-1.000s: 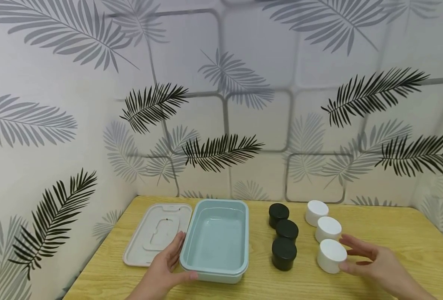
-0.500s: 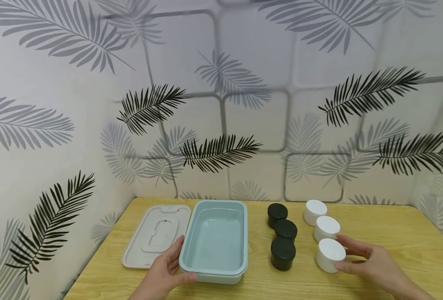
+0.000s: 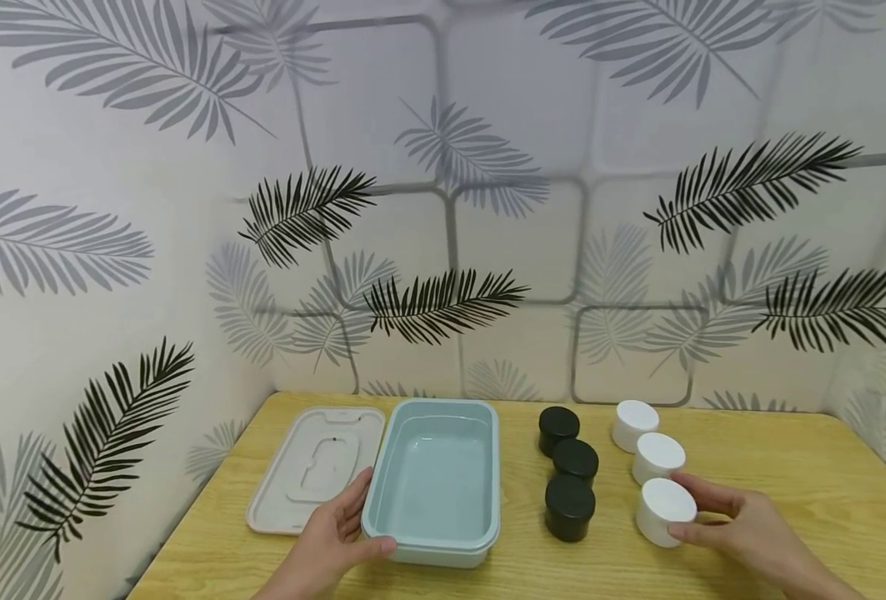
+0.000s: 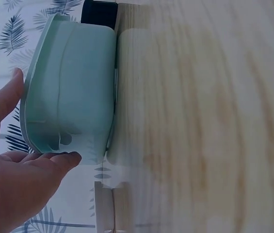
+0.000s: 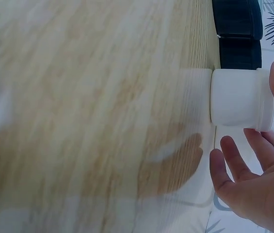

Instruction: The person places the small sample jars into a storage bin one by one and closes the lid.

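A pale blue-green rectangular container (image 3: pixel 432 554) stands on the table, its inside bare. My left hand (image 3: pixel 330 533) holds its near left corner, thumb at the front rim and fingers along the left side. In the left wrist view the left hand's thumb (image 4: pixel 11 92) is at the rim of the container (image 4: pixel 86 82). On the right, my right hand (image 3: pixel 743 529) pinches the nearest white lidded jar (image 3: pixel 663 515) between thumb and forefinger. The right wrist view shows this jar (image 5: pixel 236 97) standing on the table, the other fingers (image 5: pixel 233 160) spread beside it.
A flat pale lid (image 3: pixel 322 467) lies left of the container. Three black lidded jars (image 3: pixel 568 508) stand in a row right of it. Two more white jars (image 3: pixel 656 458) stand behind the pinched one. A leaf-patterned wall (image 3: pixel 503 250) closes off the back of the wooden table (image 3: pixel 810 467).
My right hand's thumb and forefinger have moved in a little to the left, onto the nearest white jar. The left hand stays at the container's corner.
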`<action>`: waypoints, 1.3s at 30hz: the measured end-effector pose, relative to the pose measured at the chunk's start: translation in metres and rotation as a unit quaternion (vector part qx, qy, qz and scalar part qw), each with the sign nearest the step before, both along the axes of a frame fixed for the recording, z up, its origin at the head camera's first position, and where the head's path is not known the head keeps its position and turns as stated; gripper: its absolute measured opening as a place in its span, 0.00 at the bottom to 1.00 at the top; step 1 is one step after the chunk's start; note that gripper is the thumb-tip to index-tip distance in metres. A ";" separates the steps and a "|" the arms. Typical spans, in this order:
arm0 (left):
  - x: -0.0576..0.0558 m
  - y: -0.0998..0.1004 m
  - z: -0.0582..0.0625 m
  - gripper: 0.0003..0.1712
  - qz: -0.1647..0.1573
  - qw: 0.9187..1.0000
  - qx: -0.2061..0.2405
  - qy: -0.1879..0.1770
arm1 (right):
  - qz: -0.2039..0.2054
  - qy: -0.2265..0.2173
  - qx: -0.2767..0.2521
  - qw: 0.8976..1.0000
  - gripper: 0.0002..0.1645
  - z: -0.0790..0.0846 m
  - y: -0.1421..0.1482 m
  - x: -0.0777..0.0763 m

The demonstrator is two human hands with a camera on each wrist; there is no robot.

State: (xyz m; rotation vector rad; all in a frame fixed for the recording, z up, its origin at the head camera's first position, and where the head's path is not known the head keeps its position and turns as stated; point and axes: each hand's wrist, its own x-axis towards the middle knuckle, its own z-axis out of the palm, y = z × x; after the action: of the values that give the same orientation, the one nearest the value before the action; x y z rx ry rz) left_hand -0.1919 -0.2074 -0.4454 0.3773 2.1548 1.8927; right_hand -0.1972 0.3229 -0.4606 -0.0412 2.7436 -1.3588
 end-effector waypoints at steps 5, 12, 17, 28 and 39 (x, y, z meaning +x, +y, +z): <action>-0.001 0.003 -0.003 0.60 -0.008 1.000 0.008 0.005 | -0.005 0.013 0.016 1.000 0.46 -0.001 -0.001 0.001; -0.001 0.006 -0.004 0.62 -0.014 1.000 -0.004 0.018 | -0.008 0.011 0.016 1.000 0.45 -0.002 -0.001 0.000; -0.001 0.009 -0.004 0.62 -0.014 1.000 -0.018 0.018 | -0.017 -0.003 0.011 1.000 0.45 0.005 -0.001 0.003; -0.001 0.010 -0.001 0.63 -0.012 1.000 -0.018 0.000 | 0.029 0.045 -0.047 0.997 0.46 0.091 -0.035 -0.006; 0.000 0.008 -0.001 0.64 -0.003 1.000 0.003 -0.020 | 0.116 0.104 -0.090 0.984 0.44 0.136 -0.142 -0.073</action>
State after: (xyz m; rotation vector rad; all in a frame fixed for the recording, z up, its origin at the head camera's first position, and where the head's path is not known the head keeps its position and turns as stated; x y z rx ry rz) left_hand -0.1917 -0.1995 -0.4461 0.3428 2.1203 1.8883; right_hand -0.2703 0.1808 -0.3247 -0.5243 2.6560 -1.6073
